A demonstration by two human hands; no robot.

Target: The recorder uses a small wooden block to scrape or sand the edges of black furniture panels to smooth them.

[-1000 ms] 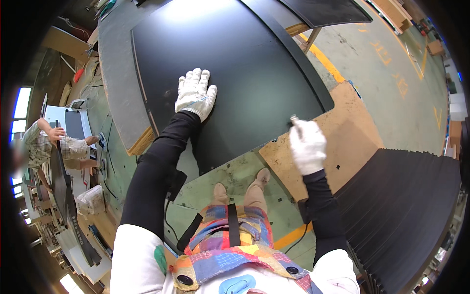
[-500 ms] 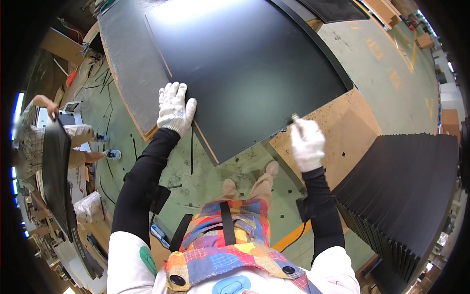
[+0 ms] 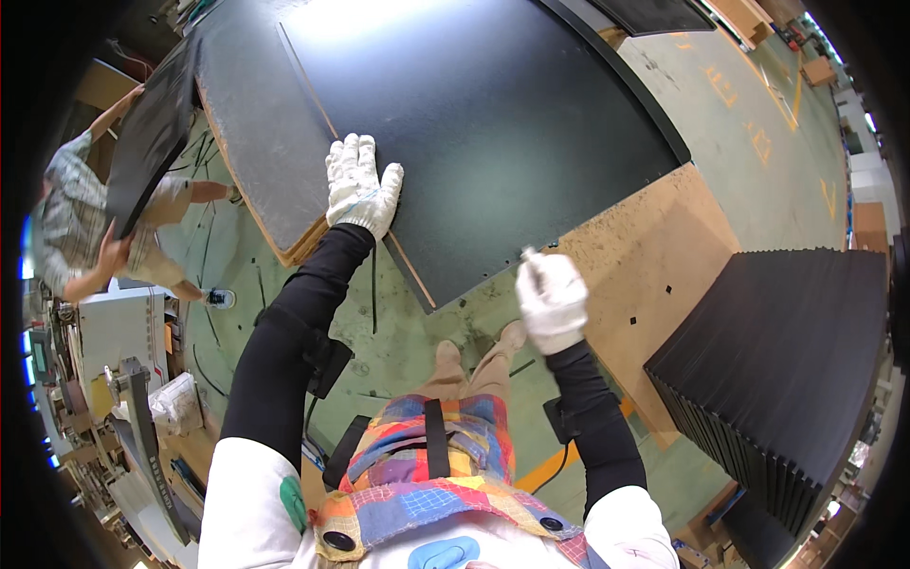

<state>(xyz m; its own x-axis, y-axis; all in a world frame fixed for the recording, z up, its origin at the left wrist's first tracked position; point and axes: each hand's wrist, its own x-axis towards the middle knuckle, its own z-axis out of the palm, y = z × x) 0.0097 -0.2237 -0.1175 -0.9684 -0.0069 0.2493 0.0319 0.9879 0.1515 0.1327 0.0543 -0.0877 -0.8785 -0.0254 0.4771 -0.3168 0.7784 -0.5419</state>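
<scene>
A large black panel [image 3: 483, 142] lies on the table, its right side edged by a raised black rim. My left hand [image 3: 364, 190], in a white knit glove, rests flat on the panel's left edge with the thumb spread from the fingers. Just off the near edge, my gloved right hand [image 3: 553, 302] is closed around a small metal tool [image 3: 528, 254]. Only its tip shows past the fingers, so its kind cannot be told. Small dark bits sit along that near edge. A thin brown strip [image 3: 413, 272] runs along the panel's left edge.
Beneath the panel's right part is a brown board [image 3: 616, 247]. A tall stack of black panels [image 3: 768, 351] stands at the right. On the left, a co-worker [image 3: 81, 209] carries another black panel [image 3: 152, 128]. A grey-topped board [image 3: 261, 142] borders my panel.
My right hand has moved left and nearer along the panel's near edge, tool still in it. My left hand shifted slightly right. The co-worker has lifted and turned their panel.
</scene>
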